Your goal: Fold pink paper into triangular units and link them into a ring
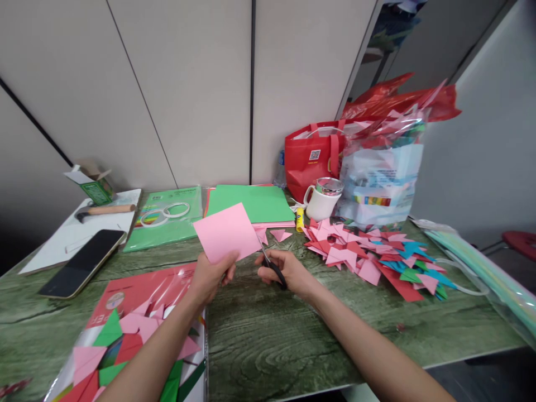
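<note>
Now both hands closed: left (209, 276) pinching smooth pink paper square (226, 231), right (288, 273) gripping black-handled scissors (274, 269).

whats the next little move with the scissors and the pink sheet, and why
Probably close the scissors a short way into the pink sheet. The left hand pinches the sheet by its lower edge and holds it up off the table, and the right hand has the blades at the sheet's right edge, with cut pink triangles lying just behind.

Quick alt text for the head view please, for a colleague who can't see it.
The left hand holds up a pink paper sheet while the right hand cuts into it with scissors over a green wood-grain table. Folded paper shapes lie heaped to the right.
</note>
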Motion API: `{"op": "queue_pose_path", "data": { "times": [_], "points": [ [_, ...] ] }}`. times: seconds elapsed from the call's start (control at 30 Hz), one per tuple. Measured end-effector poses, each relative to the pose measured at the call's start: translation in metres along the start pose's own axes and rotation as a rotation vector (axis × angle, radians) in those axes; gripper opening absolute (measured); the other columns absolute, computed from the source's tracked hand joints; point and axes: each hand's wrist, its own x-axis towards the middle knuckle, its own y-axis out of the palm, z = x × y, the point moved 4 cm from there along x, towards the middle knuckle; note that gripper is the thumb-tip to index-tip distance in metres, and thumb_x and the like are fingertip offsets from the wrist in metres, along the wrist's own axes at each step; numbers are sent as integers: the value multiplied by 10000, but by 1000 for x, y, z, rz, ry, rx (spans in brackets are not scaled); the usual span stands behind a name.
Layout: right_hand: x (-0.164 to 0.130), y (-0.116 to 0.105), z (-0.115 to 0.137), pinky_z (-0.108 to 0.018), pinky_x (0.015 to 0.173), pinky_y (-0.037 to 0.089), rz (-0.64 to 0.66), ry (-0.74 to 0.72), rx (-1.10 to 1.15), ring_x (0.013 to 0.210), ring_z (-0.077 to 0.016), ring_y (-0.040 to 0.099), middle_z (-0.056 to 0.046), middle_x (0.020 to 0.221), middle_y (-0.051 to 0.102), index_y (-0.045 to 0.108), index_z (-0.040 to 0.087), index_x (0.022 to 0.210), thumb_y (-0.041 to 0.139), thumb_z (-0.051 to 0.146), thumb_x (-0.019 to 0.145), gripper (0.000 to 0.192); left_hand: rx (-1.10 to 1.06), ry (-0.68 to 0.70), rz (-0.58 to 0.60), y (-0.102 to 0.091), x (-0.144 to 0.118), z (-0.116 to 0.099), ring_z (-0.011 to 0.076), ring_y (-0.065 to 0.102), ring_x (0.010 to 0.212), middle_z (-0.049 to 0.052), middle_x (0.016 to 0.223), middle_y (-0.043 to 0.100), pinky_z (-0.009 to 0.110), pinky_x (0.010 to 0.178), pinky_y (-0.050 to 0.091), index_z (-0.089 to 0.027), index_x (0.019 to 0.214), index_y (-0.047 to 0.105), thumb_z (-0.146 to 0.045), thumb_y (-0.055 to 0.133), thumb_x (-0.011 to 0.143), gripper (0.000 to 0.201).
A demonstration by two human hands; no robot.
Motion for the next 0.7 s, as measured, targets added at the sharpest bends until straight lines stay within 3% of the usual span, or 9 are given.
{"op": "queue_pose_path", "data": {
  "times": [0.7],
  "points": [
    [1,1,-3,-194,419,317,-27,-51,16,411,-61,435,58,507,484,545,153,727,665,380,661,264,-22,-17,9,0,0,3,53,332,286,-41,297,407,190,315,223,-149,383,444,-325,621,667,378]
  ]
}}
